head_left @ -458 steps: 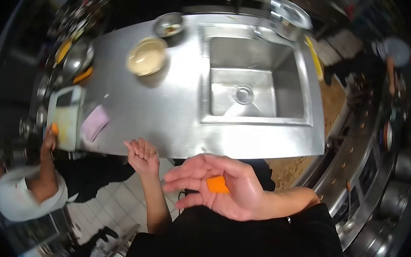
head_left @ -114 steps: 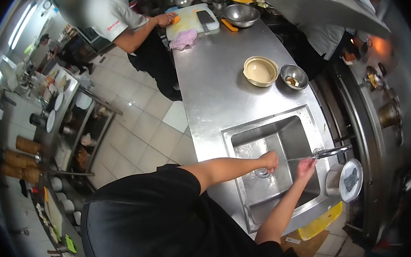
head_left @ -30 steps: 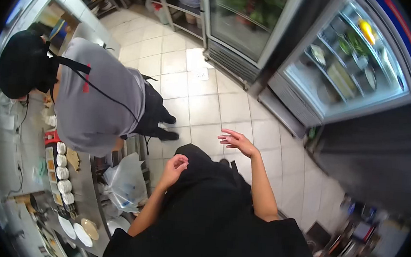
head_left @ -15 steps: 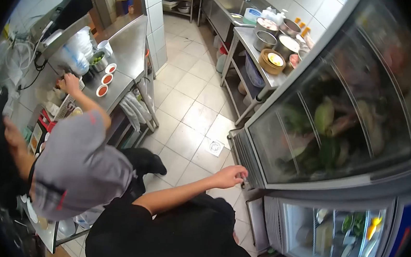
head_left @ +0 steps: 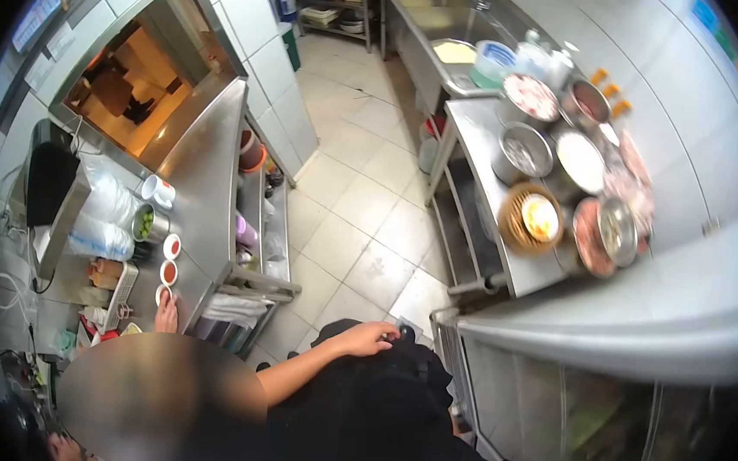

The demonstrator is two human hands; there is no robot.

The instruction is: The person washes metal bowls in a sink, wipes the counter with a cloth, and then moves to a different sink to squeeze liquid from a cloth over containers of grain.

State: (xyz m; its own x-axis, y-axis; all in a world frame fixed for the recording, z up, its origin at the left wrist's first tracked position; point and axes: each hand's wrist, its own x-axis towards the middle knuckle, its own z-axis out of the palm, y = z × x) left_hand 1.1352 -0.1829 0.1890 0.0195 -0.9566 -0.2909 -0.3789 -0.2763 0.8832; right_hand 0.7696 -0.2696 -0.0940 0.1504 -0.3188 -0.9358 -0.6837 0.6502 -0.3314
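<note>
My left hand (head_left: 366, 339) is held in front of my black clothing, with its fingers curled together. A small dark bit shows at the fingertips, and I cannot tell what it is. My right hand is out of view. At the left counter, a co-worker's hand (head_left: 167, 313) reaches to the nearest of three small white cups of red sauce (head_left: 168, 273). Most of that person is covered by a blurred patch.
A steel counter (head_left: 197, 152) runs along the left, holding a pot of green pieces (head_left: 146, 223) and plastic-wrapped stacks (head_left: 100, 231). On the right, a steel table (head_left: 473, 122) bears metal pots and a bamboo steamer (head_left: 521, 225). A glass-door fridge (head_left: 579, 420) stands nearer; tiled floor (head_left: 336, 202) lies between.
The view has swung toward the right-hand table and the back. My left hand has drawn in over my clothing. The co-worker's hand has shifted to the sauce cups; the lit fridge interior left view.
</note>
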